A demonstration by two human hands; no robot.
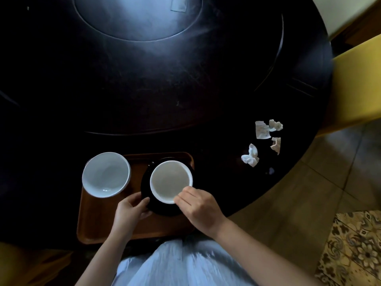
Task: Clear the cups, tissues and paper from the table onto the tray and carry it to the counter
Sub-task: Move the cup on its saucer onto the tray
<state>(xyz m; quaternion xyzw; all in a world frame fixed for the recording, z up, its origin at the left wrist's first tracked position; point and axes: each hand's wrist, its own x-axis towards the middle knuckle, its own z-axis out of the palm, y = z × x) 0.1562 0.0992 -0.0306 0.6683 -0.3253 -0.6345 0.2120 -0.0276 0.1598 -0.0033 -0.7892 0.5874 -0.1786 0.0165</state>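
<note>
The right hand [198,205] pinches the near rim of a white cup [171,181] between thumb and fingertips, while the left hand [132,209] curls around the edge of the dark saucer [165,211] under it, thumb on top. Cup and saucer sit over the right part of the wooden tray [99,228], whether resting or just above it I cannot tell. Glazed ware like this looks stiff, breakable and a bit slick, so I'd judge the saucer edge the safer hold, with the rim pinch only steadying. A second white cup [106,174], empty, stands at the tray's far left corner: two cups in all. Off to the right on the dark table [185,89] lie four scraps, well apart from the tray: two crumpled tissues [250,156], a flat paper slip [261,130] and a torn brownish piece [276,145]. These are light and soft, easily gathered in one hand
</note>
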